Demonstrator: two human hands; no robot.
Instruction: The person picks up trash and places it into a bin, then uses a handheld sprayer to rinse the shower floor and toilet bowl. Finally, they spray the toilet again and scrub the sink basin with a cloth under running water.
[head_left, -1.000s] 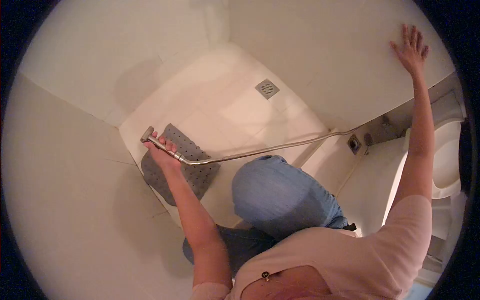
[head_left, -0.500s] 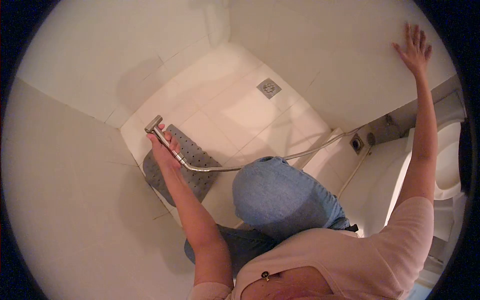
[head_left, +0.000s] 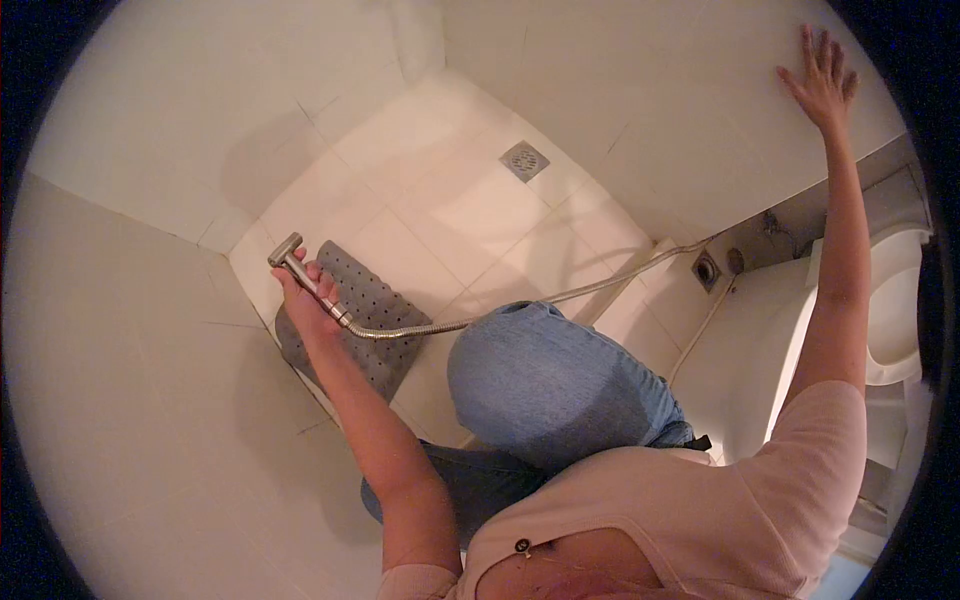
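Note:
My left hand (head_left: 312, 298) is wrapped round a metal spray head (head_left: 310, 279), its nozzle pointing to the upper left. A flexible metal hose (head_left: 410, 331) runs from its handle, behind my knee, toward the wall at the right. Below the hand a grey mat with holes (head_left: 375, 300) lies on the pale tiled floor. My right hand (head_left: 824, 90) is spread with fingers apart against the tiled wall at the upper right, holding nothing.
A square floor drain (head_left: 525, 161) sits near the far wall. A second drain (head_left: 706, 270) is beyond a low ledge (head_left: 625, 290). At the right edge stands a white toilet (head_left: 893, 310). My bent knee (head_left: 540, 390) is at the centre.
The whole view has shifted slightly, so the floor, drains and mat appear a little further left and up. My left hand with the spray head also appears slightly further left.

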